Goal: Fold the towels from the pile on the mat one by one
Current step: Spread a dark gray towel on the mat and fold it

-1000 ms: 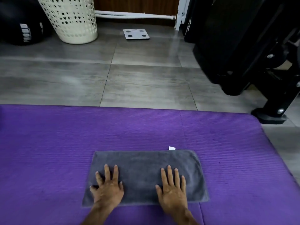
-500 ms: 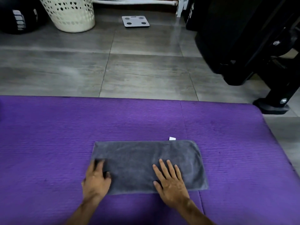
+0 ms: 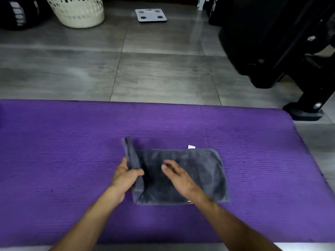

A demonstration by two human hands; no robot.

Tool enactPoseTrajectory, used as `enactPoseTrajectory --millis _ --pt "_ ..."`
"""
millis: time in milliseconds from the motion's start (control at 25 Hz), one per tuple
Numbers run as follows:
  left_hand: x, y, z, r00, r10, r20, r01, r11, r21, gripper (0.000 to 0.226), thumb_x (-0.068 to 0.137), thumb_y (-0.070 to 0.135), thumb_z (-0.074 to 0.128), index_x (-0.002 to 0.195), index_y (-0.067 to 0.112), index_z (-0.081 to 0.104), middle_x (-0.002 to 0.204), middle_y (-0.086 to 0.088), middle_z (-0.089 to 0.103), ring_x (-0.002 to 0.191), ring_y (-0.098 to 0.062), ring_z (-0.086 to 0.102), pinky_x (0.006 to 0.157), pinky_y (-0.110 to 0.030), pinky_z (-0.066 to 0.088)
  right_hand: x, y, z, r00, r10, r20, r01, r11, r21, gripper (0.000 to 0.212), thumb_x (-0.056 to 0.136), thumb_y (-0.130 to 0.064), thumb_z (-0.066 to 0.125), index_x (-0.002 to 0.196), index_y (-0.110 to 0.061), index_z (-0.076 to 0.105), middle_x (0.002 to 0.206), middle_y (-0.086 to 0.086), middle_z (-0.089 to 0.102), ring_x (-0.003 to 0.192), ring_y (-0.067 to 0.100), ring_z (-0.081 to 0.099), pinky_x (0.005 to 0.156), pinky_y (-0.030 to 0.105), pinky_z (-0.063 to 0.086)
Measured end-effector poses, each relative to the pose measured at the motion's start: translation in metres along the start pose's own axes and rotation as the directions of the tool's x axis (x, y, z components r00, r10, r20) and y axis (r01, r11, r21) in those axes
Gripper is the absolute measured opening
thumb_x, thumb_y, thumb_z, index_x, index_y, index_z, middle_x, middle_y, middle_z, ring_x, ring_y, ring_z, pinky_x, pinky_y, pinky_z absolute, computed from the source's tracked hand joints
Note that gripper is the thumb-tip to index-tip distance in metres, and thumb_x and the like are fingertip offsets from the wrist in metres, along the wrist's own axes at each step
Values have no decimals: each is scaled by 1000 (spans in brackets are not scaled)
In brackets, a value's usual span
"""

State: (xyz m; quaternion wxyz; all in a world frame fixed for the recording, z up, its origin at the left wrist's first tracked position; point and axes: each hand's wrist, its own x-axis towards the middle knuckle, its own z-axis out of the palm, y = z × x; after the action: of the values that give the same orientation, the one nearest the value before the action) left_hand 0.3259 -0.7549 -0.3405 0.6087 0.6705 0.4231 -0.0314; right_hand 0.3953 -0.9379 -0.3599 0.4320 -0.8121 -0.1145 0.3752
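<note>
A grey towel [image 3: 199, 171] lies on the purple mat [image 3: 72, 142], folded to a narrow rectangle, with a small white tag [image 3: 191, 146] at its far edge. My left hand [image 3: 125, 175] grips the towel's left end and holds it lifted upright off the mat. My right hand [image 3: 176, 175] rests flat with straight fingers on the towel's middle, just right of the raised end. No pile of other towels is in view.
Grey floor tiles lie beyond the mat. A cream perforated laundry basket [image 3: 78, 11] stands at the back left, a white bathroom scale [image 3: 150, 15] at the back centre. Black exercise equipment [image 3: 282, 51] with a foot [image 3: 306, 111] stands near the mat's right corner.
My left hand slid to the towel's left end, took hold of it and lifted it up toward the right. My right hand shifted left to the towel's middle.
</note>
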Motion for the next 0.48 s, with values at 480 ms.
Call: enactPoseTrajectory --millis 480 --pt "-22 -48 54 835 489 254 -514 525 679 54 80 45 70 127 23 56 120 2 55 107 -26 55 92 -42 49 12 45 -58 945 134 -299 55 835 548 35 99 -1 46 124 -19 63 116 1 70 109 16 64 102 32 47"
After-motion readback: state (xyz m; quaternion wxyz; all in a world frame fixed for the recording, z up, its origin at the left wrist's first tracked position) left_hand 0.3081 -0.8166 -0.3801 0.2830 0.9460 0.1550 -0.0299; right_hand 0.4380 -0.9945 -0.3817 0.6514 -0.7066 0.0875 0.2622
